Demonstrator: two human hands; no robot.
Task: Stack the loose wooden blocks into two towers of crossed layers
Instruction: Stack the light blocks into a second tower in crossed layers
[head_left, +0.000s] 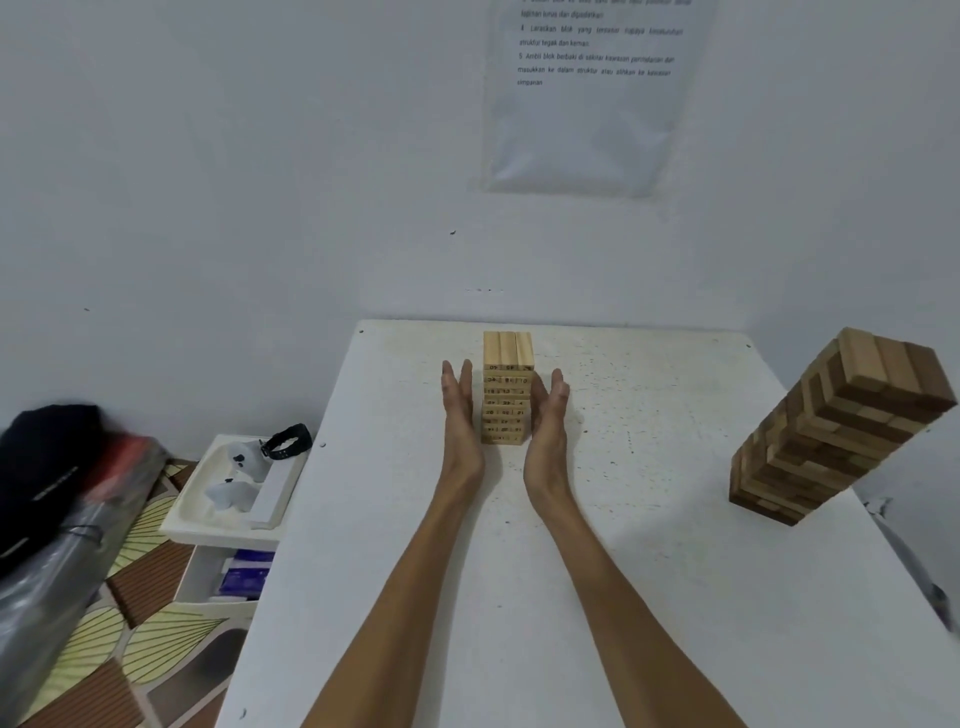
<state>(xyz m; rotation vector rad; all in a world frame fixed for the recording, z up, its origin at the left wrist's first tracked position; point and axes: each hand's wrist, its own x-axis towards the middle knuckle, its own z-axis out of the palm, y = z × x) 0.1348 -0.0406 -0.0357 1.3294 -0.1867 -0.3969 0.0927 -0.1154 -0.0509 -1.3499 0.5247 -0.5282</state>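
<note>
A small tower of pale numbered wooden blocks stands upright near the far edge of the white table, in crossed layers. My left hand lies flat along its left side with straight fingers, and my right hand lies flat along its right side; whether the palms touch the blocks I cannot tell. A larger tower of darker brown and tan blocks stands at the table's right edge. No loose blocks show on the table.
A white wall rises right behind the table, with a printed sheet on it. Left of the table a low white tray holds a black strap. A black and red bag lies on the patterned floor.
</note>
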